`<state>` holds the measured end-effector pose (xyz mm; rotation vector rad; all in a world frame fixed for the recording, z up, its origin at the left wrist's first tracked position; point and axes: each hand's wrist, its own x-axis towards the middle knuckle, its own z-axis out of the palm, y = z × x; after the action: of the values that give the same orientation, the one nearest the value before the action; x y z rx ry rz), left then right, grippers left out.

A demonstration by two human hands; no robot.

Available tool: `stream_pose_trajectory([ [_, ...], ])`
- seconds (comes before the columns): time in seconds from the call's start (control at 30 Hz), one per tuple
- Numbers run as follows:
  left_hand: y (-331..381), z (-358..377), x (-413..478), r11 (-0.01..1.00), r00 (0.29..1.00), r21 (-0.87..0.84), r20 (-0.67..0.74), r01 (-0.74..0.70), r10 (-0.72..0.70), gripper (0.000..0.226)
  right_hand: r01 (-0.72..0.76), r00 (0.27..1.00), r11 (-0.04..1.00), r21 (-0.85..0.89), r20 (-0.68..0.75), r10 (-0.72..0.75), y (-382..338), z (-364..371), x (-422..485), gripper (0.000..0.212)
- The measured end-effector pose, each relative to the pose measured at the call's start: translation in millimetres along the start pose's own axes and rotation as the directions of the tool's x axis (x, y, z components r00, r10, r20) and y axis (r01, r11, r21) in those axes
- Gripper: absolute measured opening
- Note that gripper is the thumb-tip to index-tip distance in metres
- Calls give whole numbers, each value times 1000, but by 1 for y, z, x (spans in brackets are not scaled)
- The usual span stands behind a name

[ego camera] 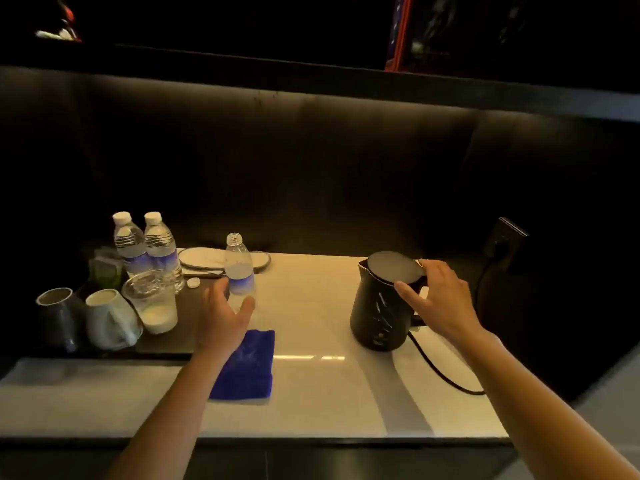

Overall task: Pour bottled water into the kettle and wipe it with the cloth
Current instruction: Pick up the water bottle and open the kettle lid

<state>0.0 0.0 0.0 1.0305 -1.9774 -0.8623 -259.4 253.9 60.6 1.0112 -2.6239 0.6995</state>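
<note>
Counter: pale glossy stone top [329, 393], dark wall panel behind, dim warm light from under a shelf above.
Cloth: folded blue cloth [247, 365] flat on counter, nearest item, partly under left forearm.
Left hand: left hand [223, 317] above cloth, fingers and thumb spread in a wide C around the lower part of the uncapped bottle; contact unclear, no firm grip visible.
Open bottle: clear plastic water bottle with blue label, cap off [239, 268], upright on counter, just beyond cloth.
Right hand: right hand [438, 299] at kettle top, thumb and fingertips resting on rim of the lid; loose pinch, not wrapped around anything.
Kettle: black electric kettle with flat grey round lid [379, 306], upright, right side of counter, lid down or nearly so; black cord [440, 372] trails off to the right.
Tray: dark tray [166, 341] at left holds two upside-down mugs [110, 317], clear glass tumbler [152, 299].
Cap: small white bottle cap [194, 282] lies near tumbler.
Sealed bottles: two capped water bottles [149, 247] upright at tray's far side.
Far: white oval plate [221, 259] by wall; wall socket [505, 242] behind kettle.
</note>
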Motion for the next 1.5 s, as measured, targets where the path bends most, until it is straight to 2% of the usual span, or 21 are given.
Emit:
stream_pose_trajectory([
  [0.07, -3, 4, 22, 999, 996, 36, -83, 40, -37, 73, -8, 998, 998, -66, 56, 11, -2, 10, 13, 97],
  [0.13, -4, 10, 43, 994, 990, 39, -101, 106, -101, 83, -16, 996, 993, -117, 83, 26, -1, 21, 21, 106],
  [0.3, -26, 30, 84, 973, 980, -124, -15, 196, -199, 87, -85, 995, 990, -113, 49, 91, 0, 41, 33, 114],
  [0.4, -31, 39, 93, 955, 974, -196, -9, 221, -227, 84, -118, 993, 989, -93, 11, 120, -2, 47, 34, 116],
  [0.57, -33, 54, 98, 929, 968, -292, -41, 227, -249, 74, -127, 992, 988, -89, -33, 125, 1, 52, 32, 111],
  [0.8, -11, 67, 102, 885, 960, -391, -15, 253, -281, 66, -111, 993, 991, -72, -43, 109, 5, 54, 33, 108],
  [1.07, 29, 97, 63, 891, 990, -432, 57, 142, -130, 64, -31, 996, 999, 26, -84, 33, 17, 57, 34, 94],
  [1.23, 50, 130, 28, 885, 983, -427, 94, 185, -160, 64, 70, 997, 994, 80, -25, -69, 29, 53, 37, 89],
  [1.3, 57, 140, 18, 897, 983, -401, 87, 185, -164, 63, 95, 995, 984, 150, -14, -94, 38, 51, 36, 78],
  [1.37, 63, 147, 10, 909, 984, -378, 85, 176, -155, 64, 49, 999, 956, 288, -12, -47, 49, 50, 34, 62],
  [1.47, 67, 155, 2, 918, 983, -352, 77, 181, -165, 68, -86, 995, 818, 569, 13, 95, 66, 48, 35, 35],
  [1.5, 68, 157, 0, 921, 983, -344, 71, 184, -170, 68, -133, 989, 762, 634, 36, 142, 71, 48, 36, 33],
])
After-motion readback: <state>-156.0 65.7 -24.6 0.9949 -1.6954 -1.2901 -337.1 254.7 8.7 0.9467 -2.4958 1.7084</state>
